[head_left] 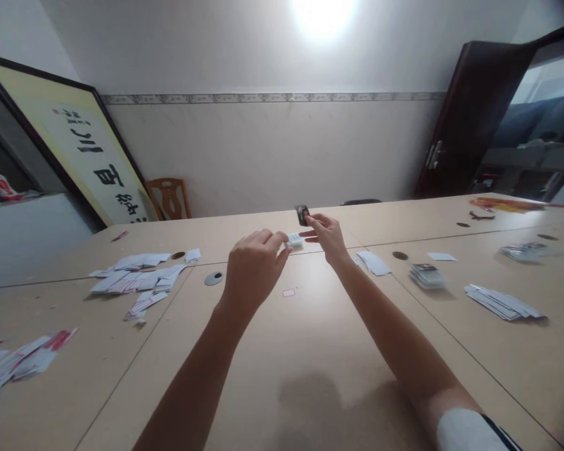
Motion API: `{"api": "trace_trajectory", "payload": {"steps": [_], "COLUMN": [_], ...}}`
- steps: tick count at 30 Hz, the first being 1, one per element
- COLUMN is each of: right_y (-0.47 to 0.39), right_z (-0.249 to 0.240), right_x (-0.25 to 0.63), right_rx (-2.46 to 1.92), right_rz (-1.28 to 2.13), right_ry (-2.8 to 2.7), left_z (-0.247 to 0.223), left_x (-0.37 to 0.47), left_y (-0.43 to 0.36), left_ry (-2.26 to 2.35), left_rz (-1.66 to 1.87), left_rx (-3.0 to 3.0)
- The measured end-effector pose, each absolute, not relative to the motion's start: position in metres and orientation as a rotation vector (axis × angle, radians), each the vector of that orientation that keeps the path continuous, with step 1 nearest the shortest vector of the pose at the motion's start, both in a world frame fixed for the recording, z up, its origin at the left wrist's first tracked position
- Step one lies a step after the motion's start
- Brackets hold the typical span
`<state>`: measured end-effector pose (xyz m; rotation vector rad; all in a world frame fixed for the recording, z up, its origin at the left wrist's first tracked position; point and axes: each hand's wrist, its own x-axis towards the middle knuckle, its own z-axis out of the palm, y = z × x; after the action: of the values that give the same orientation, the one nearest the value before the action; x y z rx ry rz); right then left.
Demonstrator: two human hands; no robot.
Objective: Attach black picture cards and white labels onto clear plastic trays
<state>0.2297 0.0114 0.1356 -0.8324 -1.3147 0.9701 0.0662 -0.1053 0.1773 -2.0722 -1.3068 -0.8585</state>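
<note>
My right hand (326, 237) pinches a small dark card (302, 215) between thumb and finger, raised above the far middle of the table. Lower and to the left is my left hand (258, 260), its thumb and forefinger apart at the left edge of a small pale stack (294, 240). Whether those fingers touch the stack cannot be made out. Nearer than the stack, a small white label with a red border (288, 293) lies flat on the table (282, 357).
White paper slips (138, 279) are spread at the left, with more (23, 363) at the near left. On the right are a card stack (426, 276), envelopes (502, 304) and another stack (524, 252). A wooden chair (169, 197) stands behind the table.
</note>
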Motion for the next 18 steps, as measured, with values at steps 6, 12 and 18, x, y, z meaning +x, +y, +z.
{"api": "trace_trajectory", "payload": {"steps": [6,12,18], "right_y": [0.105,0.144,0.152], "right_z": [0.070,0.033,0.019], "right_x": [0.223,0.207,0.205], "right_rx": [-1.284,-1.447,-1.515], "right_rz": [0.483,0.213,-0.050], "right_ry": [-1.717,-2.044,-2.244], "left_z": [0.189,0.198,0.206], "left_x": [0.052,0.036,0.033], "left_y": [-0.112,-0.120,-0.129], "left_ry": [-1.403,-1.405,-1.399], "left_rz": [-1.135,-1.361,-1.491], "left_rx": [-2.051,-2.029,-1.975]}}
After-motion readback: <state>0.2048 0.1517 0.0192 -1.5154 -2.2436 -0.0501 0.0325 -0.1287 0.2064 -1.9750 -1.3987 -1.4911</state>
